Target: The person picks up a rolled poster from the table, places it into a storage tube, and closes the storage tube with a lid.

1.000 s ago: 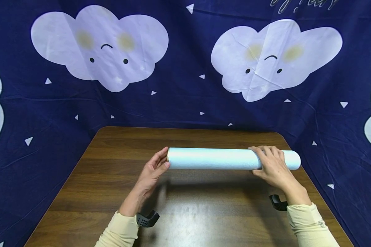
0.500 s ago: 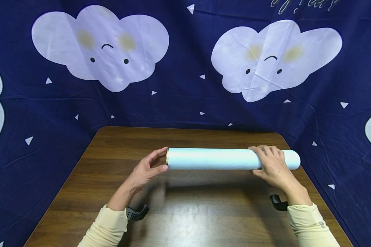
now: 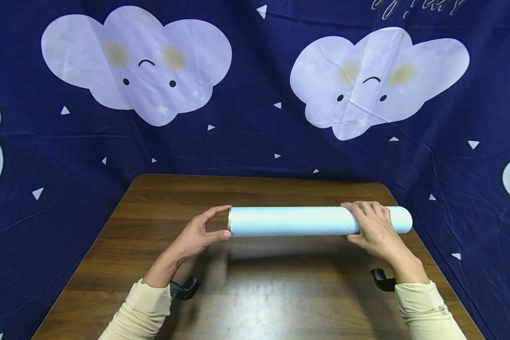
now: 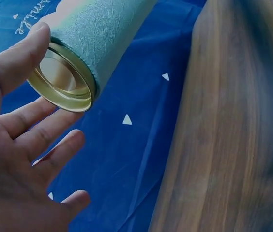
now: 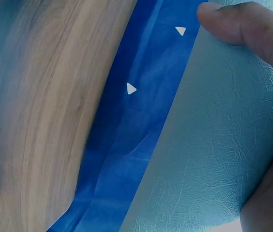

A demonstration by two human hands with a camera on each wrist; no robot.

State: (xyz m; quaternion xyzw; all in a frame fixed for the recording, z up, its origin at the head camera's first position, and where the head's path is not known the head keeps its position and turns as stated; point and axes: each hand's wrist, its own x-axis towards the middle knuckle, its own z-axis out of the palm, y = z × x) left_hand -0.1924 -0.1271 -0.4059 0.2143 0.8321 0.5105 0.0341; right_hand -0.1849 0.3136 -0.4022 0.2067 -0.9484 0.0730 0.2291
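A long pale blue tube (image 3: 289,221) with a textured surface is held level above the table. Around its upper side, near the right end, my right hand (image 3: 373,226) grips it; in the right wrist view the thumb (image 5: 243,21) lies along the textured wall (image 5: 204,135). A gold metal rim (image 4: 85,99) with a recessed inside finishes the left end. My left hand (image 3: 195,234) pinches this end lightly, thumb on one side of the rim and fingertips on the opposite side. Its ring and little fingers (image 4: 61,150) stand away from the tube in the left wrist view.
A brown wooden table (image 3: 255,293) with rounded far corners lies below. Behind and beside it hangs a dark blue cloth (image 3: 255,141) printed with white clouds and small triangles. Black wrist devices (image 3: 184,289) sit at both cream sleeves.
My left wrist has swung outward to the left, and the fingers have drawn back to the very end, baring more of the gold rim. The tube's left end dips slightly. The right hand stays put.
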